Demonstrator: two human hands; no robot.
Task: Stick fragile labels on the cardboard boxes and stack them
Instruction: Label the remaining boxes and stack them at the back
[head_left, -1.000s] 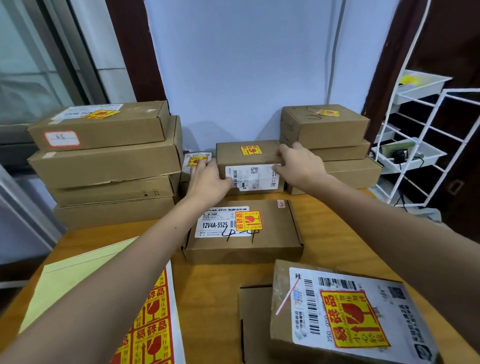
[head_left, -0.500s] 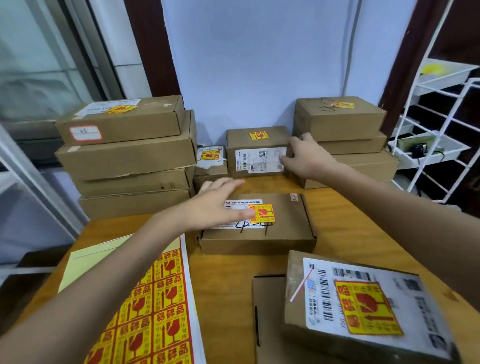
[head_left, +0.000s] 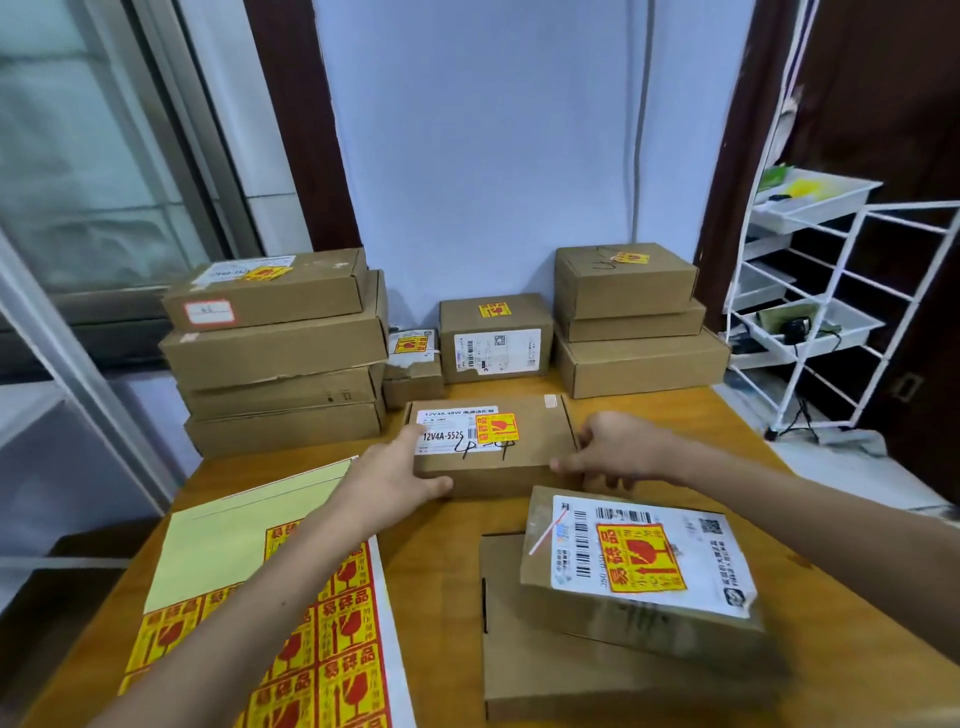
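Both hands have hold of the flat box in the middle of the table. The left hand clasps its near left corner, thumb up on the lid by the white label, and the right hand curls around its right end. Its fragile sticker is already on.

At 12 o'clock stands a small labelled box against the wall, with a tall stack at 10 o'clock and a shorter stack at 2 o'clock hemming it in. At 5 o'clock two more boxes lie close, the upper one tilted. The sticker sheet covers 7 o'clock. A strip of bare table shows between the held box and the rear boxes. A white rack stands off the table's right edge.
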